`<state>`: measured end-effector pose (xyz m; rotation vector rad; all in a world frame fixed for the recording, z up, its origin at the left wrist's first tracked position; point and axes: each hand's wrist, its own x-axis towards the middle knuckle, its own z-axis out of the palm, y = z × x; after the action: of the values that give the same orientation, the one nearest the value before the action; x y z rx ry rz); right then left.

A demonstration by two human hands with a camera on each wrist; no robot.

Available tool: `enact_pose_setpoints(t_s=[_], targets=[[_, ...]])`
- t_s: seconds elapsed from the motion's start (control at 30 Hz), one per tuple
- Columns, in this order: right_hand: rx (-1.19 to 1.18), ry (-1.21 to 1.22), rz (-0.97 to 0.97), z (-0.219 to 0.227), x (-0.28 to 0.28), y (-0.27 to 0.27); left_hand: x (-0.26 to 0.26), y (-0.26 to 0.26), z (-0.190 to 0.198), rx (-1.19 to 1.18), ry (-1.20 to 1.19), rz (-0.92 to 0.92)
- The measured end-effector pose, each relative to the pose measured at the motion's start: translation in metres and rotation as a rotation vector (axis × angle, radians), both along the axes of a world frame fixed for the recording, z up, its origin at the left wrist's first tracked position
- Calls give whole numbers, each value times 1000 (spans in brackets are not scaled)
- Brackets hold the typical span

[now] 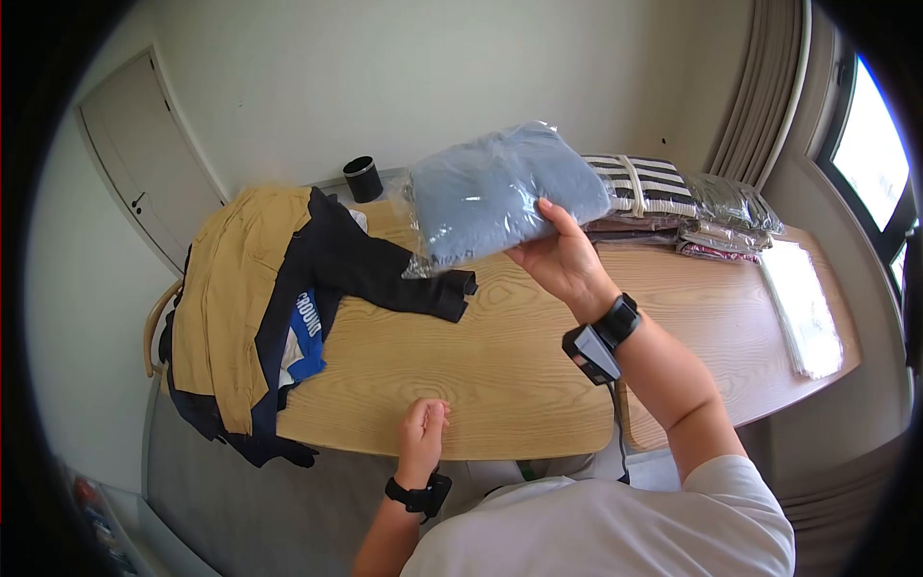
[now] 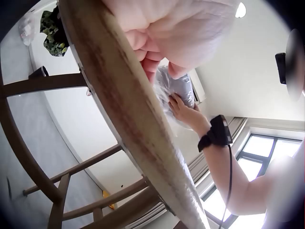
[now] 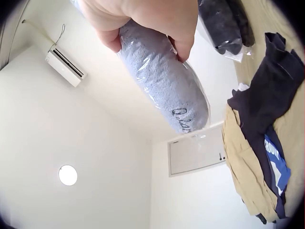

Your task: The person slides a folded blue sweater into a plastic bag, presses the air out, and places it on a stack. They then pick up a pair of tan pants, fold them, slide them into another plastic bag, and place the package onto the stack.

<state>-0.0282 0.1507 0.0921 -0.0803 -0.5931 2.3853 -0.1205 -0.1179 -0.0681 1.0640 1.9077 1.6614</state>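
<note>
My right hand (image 1: 567, 264) grips the lower right edge of a light blue folded garment in a clear plastic bag (image 1: 481, 197), held up over the back of the table with the thumb on its near face. In the right wrist view the bagged garment (image 3: 167, 86) looks fluffy and carries dark script lettering near one end. My left hand (image 1: 423, 433) rests at the table's front edge, fingers loosely curled and holding nothing. The left wrist view shows that hand (image 2: 176, 28) close against the table rim (image 2: 128, 114).
Tan and black clothes (image 1: 231, 288) are heaped on the left, a black sleeve (image 1: 385, 269) stretching across the table (image 1: 510, 385). A blue printed garment (image 1: 308, 341) pokes out beneath. Behind stands a black bin (image 1: 362, 180). At right are bagged folded clothes (image 1: 731, 207) and flat clear bags (image 1: 803, 308).
</note>
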Motion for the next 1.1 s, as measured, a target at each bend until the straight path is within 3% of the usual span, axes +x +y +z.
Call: enact_pose_setpoints(t_s=[0.13,0.2,0.3,0.57,0.63,0.73,0.83,0.9,0.97,1.1], targets=[[-52,96,-94,-17,-67,66,0,0,-4,19,131,-48],[-240,39,-218,-33,-89,93,0,1,-5,34,130,-47],[-229,-56,-210,-55,-94,111,2,1,1,36,125,-29],[-291,-74,-177,-51,-97,138,3,-2,5,73,95,-82],[-242,-219,-240,-46,-92,127,2,-2,3,66,109,-77],[57,-579,-322,-48,-80,126,4,-4,3,49,111,-65],[138,-749,-203,-51,-63,135,3,-4,2,34,98,-70],[1,-833,-299,-52,-57,133,3,-3,0,32,93,-54],[-27,-688,-176,-66,-44,128,5,-3,4,21,58,-50],[76,-590,179,-95,-18,44,-10,-7,-2,59,-133,-60]])
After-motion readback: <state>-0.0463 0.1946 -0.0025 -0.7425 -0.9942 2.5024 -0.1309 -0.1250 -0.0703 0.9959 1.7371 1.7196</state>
